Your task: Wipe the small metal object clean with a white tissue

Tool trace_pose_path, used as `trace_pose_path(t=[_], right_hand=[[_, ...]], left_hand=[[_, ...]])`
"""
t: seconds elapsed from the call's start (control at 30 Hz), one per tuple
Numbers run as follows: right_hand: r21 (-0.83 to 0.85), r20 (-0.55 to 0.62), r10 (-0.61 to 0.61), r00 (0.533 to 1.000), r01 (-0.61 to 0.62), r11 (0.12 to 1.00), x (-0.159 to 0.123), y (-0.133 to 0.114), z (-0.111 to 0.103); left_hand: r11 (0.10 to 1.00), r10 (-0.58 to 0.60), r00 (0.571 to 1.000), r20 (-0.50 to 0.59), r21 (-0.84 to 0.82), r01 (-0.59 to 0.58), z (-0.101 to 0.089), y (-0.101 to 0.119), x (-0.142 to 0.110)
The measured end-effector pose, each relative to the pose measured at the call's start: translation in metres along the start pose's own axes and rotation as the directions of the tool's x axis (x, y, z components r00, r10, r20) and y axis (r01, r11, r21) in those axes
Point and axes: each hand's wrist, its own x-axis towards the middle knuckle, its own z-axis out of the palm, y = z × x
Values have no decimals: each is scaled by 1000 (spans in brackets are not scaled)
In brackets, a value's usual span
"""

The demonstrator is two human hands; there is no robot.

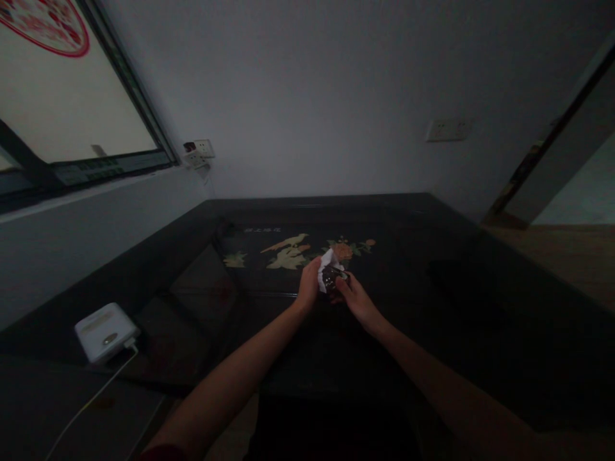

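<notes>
Over the dark table, my left hand (pixel 309 282) is closed on a crumpled white tissue (pixel 327 259). My right hand (pixel 356 298) grips a small dark object with light spots or marks (pixel 330 277), its thumb on the top side. The tissue lies against the left and upper sides of that dark object, and the two hands nearly meet around it. In the dim light I cannot tell the object's kind. My right fingers beneath it are partly hidden.
The glossy black table (pixel 307 358) bears a bird-and-flower picture (pixel 287 251). At the left stands a white box-shaped device (pixel 106 333) with a white cable (pixel 91 400). A dark flat item (pixel 461 288) lies at the right. Wall sockets (pixel 449 130) sit behind.
</notes>
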Motion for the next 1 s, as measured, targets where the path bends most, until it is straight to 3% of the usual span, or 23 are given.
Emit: trace_pose_path(t=[0.1,0.17,0.23,0.3,0.37,0.5,0.6,0.7,0.83,1.0], right_hand=[[14,13,-37,999,37,999,1,-1,0],[18,14,-56,998,56,998,2,0,0],[8,9,-59,998,58,998,2,1,0],[-8,4,-49,999,49,999,3,3,0],[-32,-5,-24,1000,24,999,4,4,-1],[-55,-40,12,999,-14,998,4,6,-2],[-53,-52,20,998,-23,998,3,5,-3],[-67,-54,30,998,-33,997,1,3,-3],[-55,-40,35,999,-37,998,0,1,-2],[-32,-12,2,1000,-3,999,-1,-1,-2]], left_hand=[[920,-279,947,161,-236,312,1,-4,3],[866,-338,906,256,-294,406,3,-2,1],[851,-336,896,290,-315,420,4,0,0],[861,-312,913,261,-328,388,4,-1,0],[897,-259,952,166,-325,300,3,-3,2],[995,1,1000,-13,-99,-3,0,-5,-1],[965,204,978,49,156,-209,1,2,-10],[904,322,937,136,251,-347,3,10,-18],[922,283,953,111,242,-302,2,9,-14],[999,32,999,1,10,-32,0,-1,-1]])
